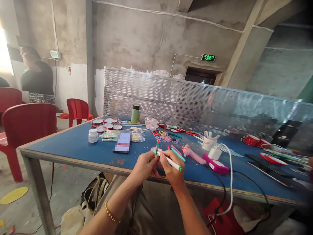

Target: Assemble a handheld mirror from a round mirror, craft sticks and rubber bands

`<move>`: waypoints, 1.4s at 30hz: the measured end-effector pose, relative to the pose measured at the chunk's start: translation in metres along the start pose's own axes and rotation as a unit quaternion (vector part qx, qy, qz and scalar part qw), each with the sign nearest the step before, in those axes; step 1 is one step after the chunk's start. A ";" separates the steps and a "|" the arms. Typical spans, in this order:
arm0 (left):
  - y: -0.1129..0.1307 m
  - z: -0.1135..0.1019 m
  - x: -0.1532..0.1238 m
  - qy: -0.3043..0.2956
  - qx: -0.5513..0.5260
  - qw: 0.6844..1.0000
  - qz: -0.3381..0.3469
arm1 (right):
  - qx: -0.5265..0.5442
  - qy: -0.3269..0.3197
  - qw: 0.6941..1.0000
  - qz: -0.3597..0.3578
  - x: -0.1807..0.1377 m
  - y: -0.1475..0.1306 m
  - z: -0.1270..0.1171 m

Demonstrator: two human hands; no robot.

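Note:
My left hand point(145, 165), with a gold bead bracelet on its wrist, pinches a small flat stick point(157, 145) coloured red, green and white that stands nearly upright. My right hand point(174, 172) grips a white marker pen point(172, 162) with a green end; its tip side meets the stick. Both hands are just above the front edge of the blue table point(73, 153). Behind the fingers a round white disc with a red rim point(153, 149) is partly hidden. Pink and teal pens point(178, 154) lie right of the hands.
A phone point(123, 142), a white jar point(93, 135) and a green bottle point(135, 114) stand or lie to the left. On the right are a pink glue gun point(194, 155), a magenta box point(216, 164) and a white cable point(231, 176). A perforated metal panel point(156, 94) closes the back.

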State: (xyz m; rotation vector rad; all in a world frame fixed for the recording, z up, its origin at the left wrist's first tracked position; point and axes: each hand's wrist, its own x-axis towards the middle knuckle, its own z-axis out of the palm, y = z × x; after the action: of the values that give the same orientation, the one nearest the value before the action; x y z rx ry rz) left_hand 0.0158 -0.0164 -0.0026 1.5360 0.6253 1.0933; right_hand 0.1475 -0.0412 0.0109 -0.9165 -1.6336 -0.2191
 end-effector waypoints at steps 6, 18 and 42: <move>-0.004 0.000 0.001 0.006 0.009 1.000 0.011 | 0.003 -0.012 1.000 -0.010 0.000 0.001 0.000; -0.003 0.000 0.001 0.010 0.007 1.000 0.006 | 0.006 -0.010 1.000 -0.010 0.000 -0.001 -0.001; -0.001 0.000 0.001 0.010 0.029 1.000 -0.002 | -0.031 0.031 0.999 -0.007 -0.003 0.005 0.001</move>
State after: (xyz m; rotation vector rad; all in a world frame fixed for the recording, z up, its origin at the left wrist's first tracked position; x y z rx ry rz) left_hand 0.0159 -0.0157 -0.0031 1.5760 0.6783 1.0968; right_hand 0.1501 -0.0382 0.0060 -0.9360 -1.5839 -0.3055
